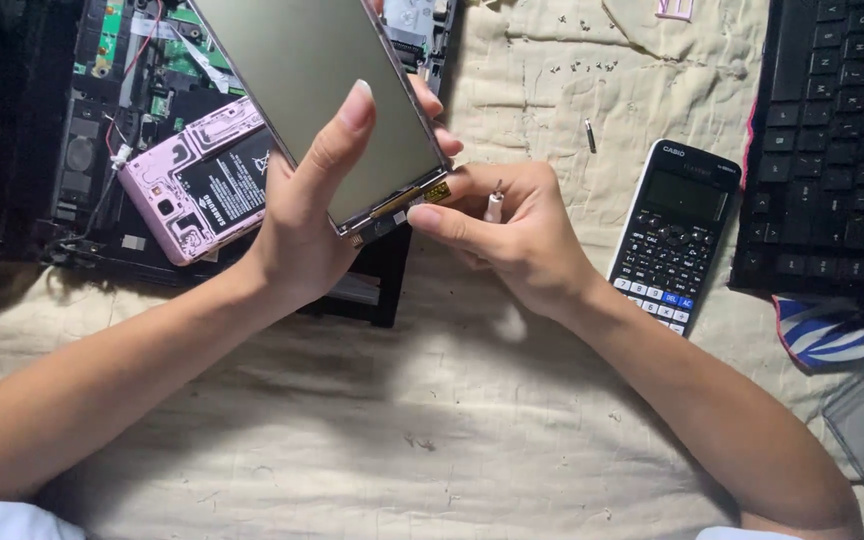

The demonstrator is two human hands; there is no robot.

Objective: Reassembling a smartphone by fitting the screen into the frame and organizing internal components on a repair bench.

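Observation:
My left hand (304,205) grips a flat display panel (327,85) with a grey-green face, thumb across its front, and holds it tilted above the cloth. My right hand (507,230) pinches the panel's lower corner, where a small gold connector (435,192) sticks out. A thin white tool (494,205) is tucked in the right hand's fingers. A pink phone body (202,180) with its back off and battery exposed lies just left of the left hand.
An opened laptop chassis (112,90) with circuit boards lies at the top left under the phone. A black calculator (674,235) sits right of my hands. A black keyboard (832,150) fills the right edge. Several tiny screws (577,68) lie on the beige cloth (432,420).

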